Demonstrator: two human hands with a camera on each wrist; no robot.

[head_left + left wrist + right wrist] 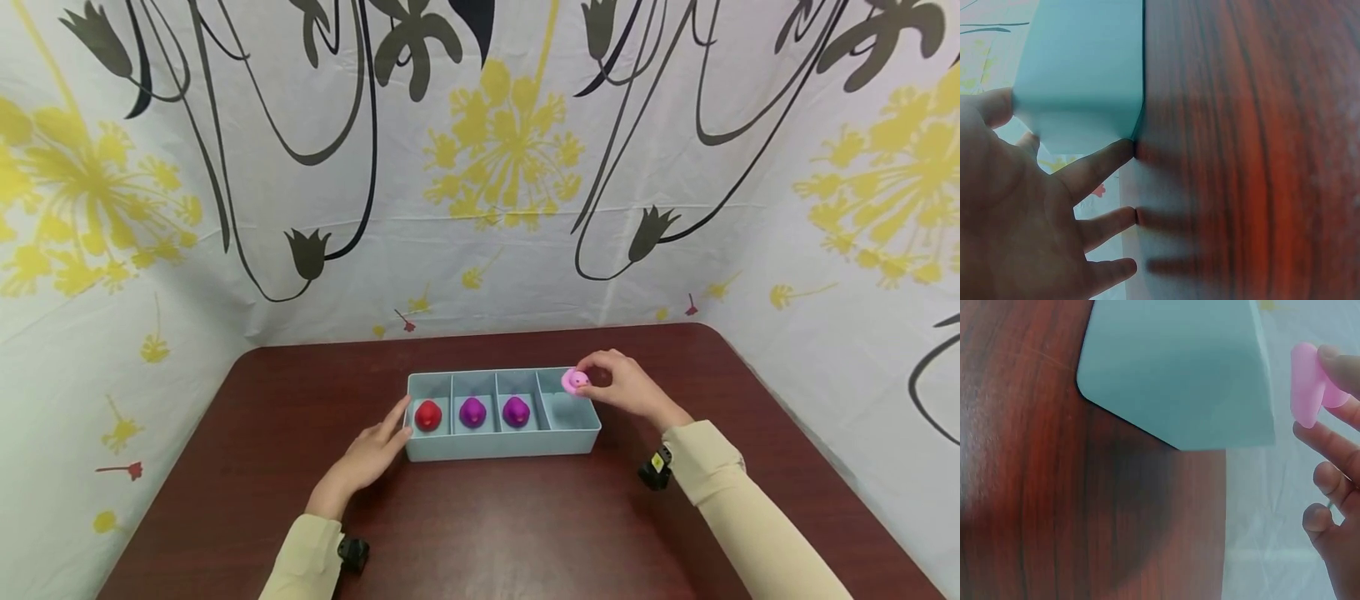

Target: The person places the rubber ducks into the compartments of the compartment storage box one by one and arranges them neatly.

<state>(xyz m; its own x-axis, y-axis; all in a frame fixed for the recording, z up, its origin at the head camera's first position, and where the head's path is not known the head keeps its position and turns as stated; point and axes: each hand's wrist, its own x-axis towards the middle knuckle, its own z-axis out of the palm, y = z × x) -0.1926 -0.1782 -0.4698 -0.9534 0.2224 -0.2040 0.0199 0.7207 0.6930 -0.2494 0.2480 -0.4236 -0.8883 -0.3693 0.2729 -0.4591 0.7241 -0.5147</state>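
Note:
A pale blue-green box [501,446] with several compartments in a row stands on the table. A small pink toy duck [575,381] is pinched between the thumb and fingers of my right hand [630,388], above the right-end compartment. In the right wrist view, the pink toy duck [1305,384] is above the box rim and apart from it. My left hand [366,455] touches the box's left end, fingers spread and fairly straight. A red toy [428,416] lies in the leftmost compartment. One purple toy [472,412] and another purple toy [516,412] occupy the two middle compartments.
The dark reddish-brown table [495,525] extends around the box. Behind it and at both sides hangs white cloth [465,250] with grey and yellow flower prints. A black wrist camera [656,468] sits at the right cuff, and another black camera [353,553] at the left.

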